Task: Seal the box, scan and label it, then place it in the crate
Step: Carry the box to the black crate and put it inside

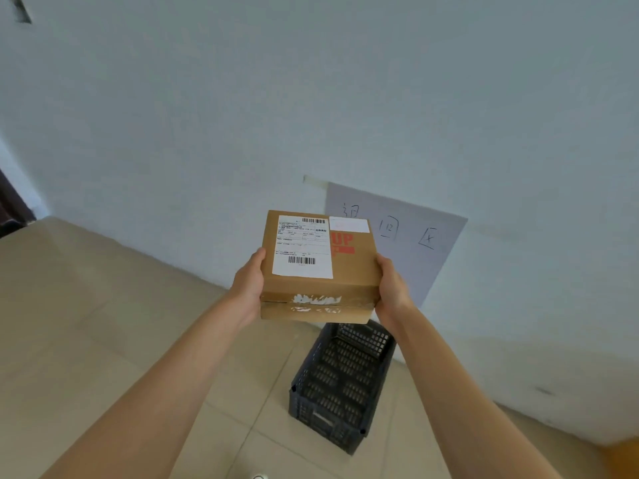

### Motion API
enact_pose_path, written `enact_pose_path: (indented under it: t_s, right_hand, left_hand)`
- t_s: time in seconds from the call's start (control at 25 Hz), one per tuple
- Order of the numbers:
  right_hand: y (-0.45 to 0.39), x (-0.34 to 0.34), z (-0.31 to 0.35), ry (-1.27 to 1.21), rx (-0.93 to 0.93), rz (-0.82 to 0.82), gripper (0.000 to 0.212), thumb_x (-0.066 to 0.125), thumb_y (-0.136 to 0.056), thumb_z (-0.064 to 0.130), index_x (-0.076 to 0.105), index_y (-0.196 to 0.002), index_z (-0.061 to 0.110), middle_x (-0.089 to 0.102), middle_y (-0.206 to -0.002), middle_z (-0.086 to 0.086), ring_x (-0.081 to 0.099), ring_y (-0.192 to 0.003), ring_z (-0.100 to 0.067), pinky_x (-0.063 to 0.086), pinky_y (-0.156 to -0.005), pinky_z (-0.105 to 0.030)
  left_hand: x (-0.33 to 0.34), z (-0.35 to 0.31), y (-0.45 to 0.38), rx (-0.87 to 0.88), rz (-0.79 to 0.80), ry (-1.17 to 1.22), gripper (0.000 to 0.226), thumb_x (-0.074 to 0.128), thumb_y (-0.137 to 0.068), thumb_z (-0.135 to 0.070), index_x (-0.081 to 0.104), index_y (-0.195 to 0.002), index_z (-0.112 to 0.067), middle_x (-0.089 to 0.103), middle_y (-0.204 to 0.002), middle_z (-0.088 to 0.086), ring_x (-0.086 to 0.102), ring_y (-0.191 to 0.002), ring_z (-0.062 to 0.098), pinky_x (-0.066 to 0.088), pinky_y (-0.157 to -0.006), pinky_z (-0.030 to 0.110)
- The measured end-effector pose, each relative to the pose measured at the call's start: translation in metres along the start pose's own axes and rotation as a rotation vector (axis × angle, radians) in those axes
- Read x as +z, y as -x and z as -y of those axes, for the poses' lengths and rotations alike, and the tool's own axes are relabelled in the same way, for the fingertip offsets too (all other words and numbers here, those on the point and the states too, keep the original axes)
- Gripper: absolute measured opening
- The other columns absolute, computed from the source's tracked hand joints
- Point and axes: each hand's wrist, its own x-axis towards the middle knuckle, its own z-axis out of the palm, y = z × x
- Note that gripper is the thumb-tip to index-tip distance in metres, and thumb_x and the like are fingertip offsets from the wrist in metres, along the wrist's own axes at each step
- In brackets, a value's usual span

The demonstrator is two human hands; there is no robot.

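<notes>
I hold a brown cardboard box (349, 271) out in front of me at arm's length. A white shipping label (302, 247) with barcodes covers the left of its top, and red "UP" print shows on the right. Tape runs along its near side. My left hand (247, 285) grips the box's left side, and my right hand (392, 288) grips its right side. Below the box, on the floor, stands a dark perforated plastic crate (342, 385) with nothing visible inside.
A pale wall rises straight ahead, with a sheet of paper (408, 236) bearing handwritten characters taped to it behind the box. The floor (103, 323) is beige tile. A dark doorway edge (10, 202) shows at the far left.
</notes>
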Motion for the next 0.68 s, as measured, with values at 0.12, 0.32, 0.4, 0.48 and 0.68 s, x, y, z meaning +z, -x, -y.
enact_pose_path:
  t_s: [0.12,0.32,0.4,0.48,0.68]
  right_hand:
    - [-0.028,-0.008,0.002,-0.022,0.009,-0.101,0.038,0.044,-0.101,0.051,0.066,-0.112,0.023,0.075,-0.099,-0.002,0.07,-0.084,-0.016,0.054,-0.053,-0.027]
    - [-0.072,-0.007,0.001,-0.063,-0.007,-0.281,0.036,0.042,-0.104,0.047,0.064,-0.118,0.021,0.072,-0.106,-0.001,0.066,-0.094,-0.015,0.049,-0.07,-0.03]
    - [-0.088,-0.014,-0.007,-0.061,-0.003,-0.325,0.036,0.038,-0.106,0.046,0.064,-0.12,0.025,0.074,-0.101,0.005,0.068,-0.09,-0.011,0.05,-0.067,-0.025]
    - [-0.103,-0.026,-0.021,-0.061,0.007,-0.335,0.036,0.033,-0.108,0.044,0.063,-0.123,0.03,0.077,-0.098,0.01,0.072,-0.085,-0.004,0.053,-0.06,-0.017]
    - [-0.155,-0.06,-0.07,-0.04,0.076,-0.36,0.041,0.027,-0.11,0.036,0.059,-0.136,0.033,0.071,-0.121,0.009,0.065,-0.111,-0.007,0.049,-0.084,-0.023]
  left_hand:
    - [0.026,-0.004,-0.047,-0.034,0.125,-0.077,0.036,0.033,-0.103,-0.051,0.065,-0.095,-0.036,0.073,-0.092,-0.007,0.066,-0.09,0.013,0.049,-0.076,0.03]
    - [0.061,-0.011,-0.125,-0.012,0.367,-0.209,0.043,0.024,-0.105,-0.051,0.065,-0.099,-0.042,0.072,-0.087,-0.02,0.063,-0.095,0.006,0.044,-0.083,0.029]
    - [0.075,-0.001,-0.152,-0.024,0.444,-0.275,0.044,0.021,-0.105,-0.051,0.062,-0.117,-0.04,0.072,-0.103,-0.016,0.061,-0.109,0.012,0.043,-0.095,0.033]
    - [0.088,0.016,-0.177,-0.031,0.505,-0.331,0.047,0.021,-0.105,-0.051,0.051,-0.138,-0.036,0.065,-0.127,-0.008,0.055,-0.123,0.016,0.041,-0.103,0.036]
    - [0.116,0.074,-0.231,-0.061,0.539,-0.37,0.046,0.025,-0.106,-0.045,0.042,-0.147,-0.036,0.058,-0.139,-0.009,0.052,-0.131,0.015,0.04,-0.106,0.032]
